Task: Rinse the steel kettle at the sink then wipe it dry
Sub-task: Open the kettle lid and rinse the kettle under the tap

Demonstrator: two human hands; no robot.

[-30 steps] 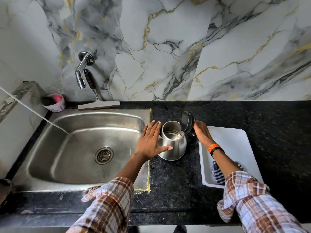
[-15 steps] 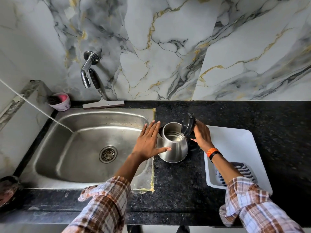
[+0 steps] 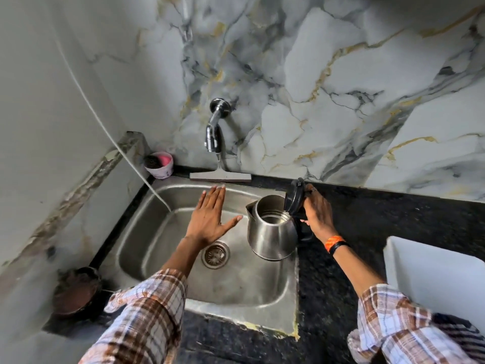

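A wall of grey marble with gold veins stands behind a black speckled counter (image 3: 393,219), and a steel sink (image 3: 162,248) is set into the counter on the left. The steel kettle (image 3: 270,232) is held above the right part of the basin, its lid (image 3: 295,198) standing open and its spout pointing to 9 o'clock; inside I see only bare shiny metal, and I cannot tell if water is there. The right hand (image 3: 317,214) is closed around the black handle, which it mostly hides. The left hand (image 3: 210,216) is spread flat with fingers apart over the basin, at 9 o'clock from the kettle, holding nothing. The drain (image 3: 215,254) lies below, at about 7 o'clock from the kettle. At 12 o'clock of the sink a tap (image 3: 214,127) comes out of the wall, with a squeegee (image 3: 220,176) under it. A small pink cup (image 3: 160,165) in the corner holds something dark and something pink. A white tray (image 3: 433,274) is cut off at the right edge, with a striped cloth (image 3: 462,329) partly hidden by the sleeve.
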